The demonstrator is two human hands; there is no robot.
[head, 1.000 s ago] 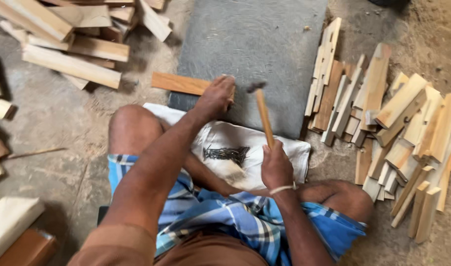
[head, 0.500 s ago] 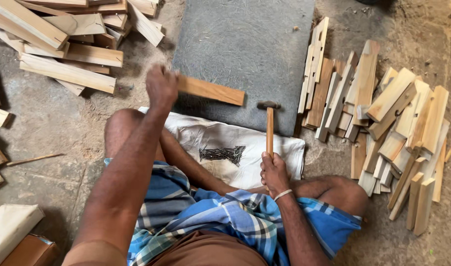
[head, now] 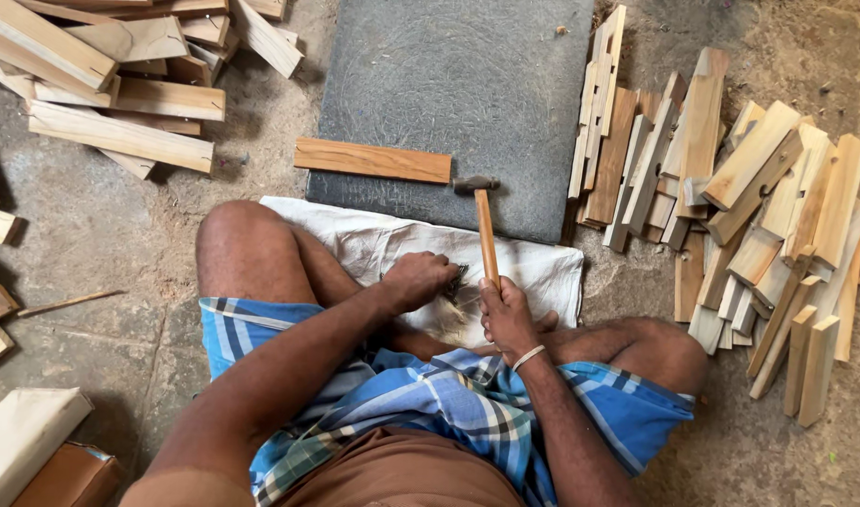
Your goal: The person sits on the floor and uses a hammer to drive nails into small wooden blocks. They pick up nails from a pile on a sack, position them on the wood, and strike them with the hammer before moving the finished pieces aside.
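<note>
Concrete floor [head: 120, 235], rough and dusty, with a dark grey slab [head: 449, 84] set in the middle at the far side. I see a single reddish wood strip [head: 372, 160] lying flat across the slab's near-left edge, apart from both hands. White cloth [head: 374, 239] spread just near of the slab, over the lap.

Left hand [head: 419, 280] rests on the cloth, fingers curled down onto a small dark heap of nails [head: 456, 282]; can't tell if any are pinched. Right hand [head: 507, 314] just beside it, fingers wrapped tight on the hammer [head: 484, 230] handle; hammer head lies on the slab's near edge, right of the strip.

Room: slab's far half is bare. Right side is crowded, a stack of cut strips [head: 730, 207] butts against the slab's right edge. Far left, a loose pile of thicker blocks [head: 120, 84], well apart from the hands.
</note>
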